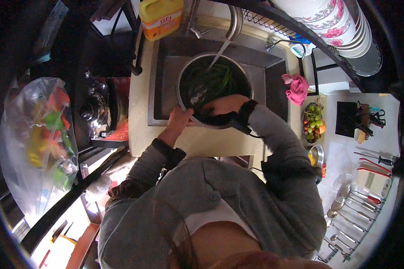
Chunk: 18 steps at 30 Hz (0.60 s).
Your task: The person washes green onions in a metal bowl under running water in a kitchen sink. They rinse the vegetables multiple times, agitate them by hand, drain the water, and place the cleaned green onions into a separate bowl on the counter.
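Observation:
A round metal pot [179, 79] stands in the sink [276, 85], with long leafy greens [222, 75] inside. Water [219, 54] runs from the curved metal faucet [236, 22] onto the greens. My left hand [179, 120] grips the pot's near left rim, thumb over the edge. Inside the pot, close to its near side, my right hand [226, 103] reaches down among the greens. Its fingertips are dark and partly hidden, so I cannot see whether they grasp any leaves.
A yellow jug [161, 20] stands behind the sink's left corner. A pink cloth [297, 89] lies on the right rim, near a bowl of grapes [313, 122]. Stacked floral bowls [330, 22] sit on the upper right rack. A lidded pot [99, 107] is at left.

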### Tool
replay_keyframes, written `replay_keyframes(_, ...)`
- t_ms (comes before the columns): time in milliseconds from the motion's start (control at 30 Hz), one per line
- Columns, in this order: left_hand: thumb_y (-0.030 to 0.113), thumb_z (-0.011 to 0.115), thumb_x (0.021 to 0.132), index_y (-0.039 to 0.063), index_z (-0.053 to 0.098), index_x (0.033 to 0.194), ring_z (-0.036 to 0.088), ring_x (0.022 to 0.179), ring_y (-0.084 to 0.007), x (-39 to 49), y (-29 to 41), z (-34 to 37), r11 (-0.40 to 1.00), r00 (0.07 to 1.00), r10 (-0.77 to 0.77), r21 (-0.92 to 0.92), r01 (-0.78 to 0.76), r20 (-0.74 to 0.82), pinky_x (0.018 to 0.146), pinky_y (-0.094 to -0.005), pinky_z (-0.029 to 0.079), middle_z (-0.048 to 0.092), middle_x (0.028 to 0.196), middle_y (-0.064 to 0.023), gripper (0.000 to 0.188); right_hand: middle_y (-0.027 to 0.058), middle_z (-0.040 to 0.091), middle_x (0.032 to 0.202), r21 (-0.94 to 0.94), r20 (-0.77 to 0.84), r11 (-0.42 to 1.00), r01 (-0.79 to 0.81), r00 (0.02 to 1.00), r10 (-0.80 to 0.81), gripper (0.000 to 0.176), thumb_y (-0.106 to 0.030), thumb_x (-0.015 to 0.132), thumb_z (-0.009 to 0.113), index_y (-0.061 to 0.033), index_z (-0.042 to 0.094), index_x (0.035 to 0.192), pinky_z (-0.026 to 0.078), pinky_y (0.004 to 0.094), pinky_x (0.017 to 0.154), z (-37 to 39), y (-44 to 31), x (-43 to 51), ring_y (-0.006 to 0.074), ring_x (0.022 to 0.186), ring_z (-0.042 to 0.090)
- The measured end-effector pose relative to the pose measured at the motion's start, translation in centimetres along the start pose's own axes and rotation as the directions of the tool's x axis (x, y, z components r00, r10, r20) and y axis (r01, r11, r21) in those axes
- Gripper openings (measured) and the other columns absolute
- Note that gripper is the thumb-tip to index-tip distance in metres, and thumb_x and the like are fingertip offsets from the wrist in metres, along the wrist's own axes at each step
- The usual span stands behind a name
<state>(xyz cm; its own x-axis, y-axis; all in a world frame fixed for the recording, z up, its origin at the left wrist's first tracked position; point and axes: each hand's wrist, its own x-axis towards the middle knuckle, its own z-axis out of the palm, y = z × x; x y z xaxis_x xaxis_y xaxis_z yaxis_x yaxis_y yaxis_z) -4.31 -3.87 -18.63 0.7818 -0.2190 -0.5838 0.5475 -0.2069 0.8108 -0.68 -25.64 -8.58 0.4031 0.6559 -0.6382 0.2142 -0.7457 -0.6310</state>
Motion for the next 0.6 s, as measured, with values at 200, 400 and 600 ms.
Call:
replay_keyframes(200, 0.022, 0.057, 0.075, -0.010, 0.059, 0.079, 0.062, 0.060, -0.0226, -2.8, 1.9, 0.0, 0.957, 1.000, 0.014, -0.290, -0.020, -0.022, 0.054, -0.0317, 0.054, 0.059, 0.069, -0.0149, 0.032, 0.0195, 0.036, 0.137, -0.375, -0.601, 0.887, -0.269, 0.799, -0.012, 0.053, -0.015, 0.077, 0.058, -0.0126, 0.045, 0.128, 0.034, 0.0377, 0.101, -2.7, 3.1, -0.7, 0.0368, 0.124, 0.036)
replay_keyframes(400, 0.017, 0.057, 0.076, -0.009, 0.058, 0.081, 0.061, 0.061, -0.0226, -2.4, 1.7, -0.3, 0.950, 0.998, 0.067, -0.306, -0.062, 0.009, 0.053, -0.0322, 0.054, 0.058, 0.071, -0.0138, 0.027, 0.0250, 0.013, 0.144, -0.329, -0.439, 0.909, -0.255, 0.894, 0.091, 0.061, -0.015, 0.072, 0.061, -0.0142, 0.043, 0.131, 0.026, 0.0434, 0.106, -0.4, 5.1, 0.4, 0.0418, 0.131, 0.022)
replay_keyframes(600, 0.016, 0.057, 0.076, -0.009, 0.059, 0.078, 0.062, 0.061, -0.0217, -1.9, 1.0, -0.9, 0.931, 0.942, 0.332, 0.147, -0.335, 0.044, 0.054, -0.0313, 0.054, 0.060, 0.068, -0.0136, 0.025, 0.0181, 0.035, 0.137, -0.626, -0.362, 0.779, -0.039, 0.899, -0.246, 0.050, -0.014, 0.082, 0.045, -0.0159, 0.040, 0.132, 0.033, 0.0413, 0.103, -0.2, 4.9, 0.4, 0.0369, 0.124, 0.036)
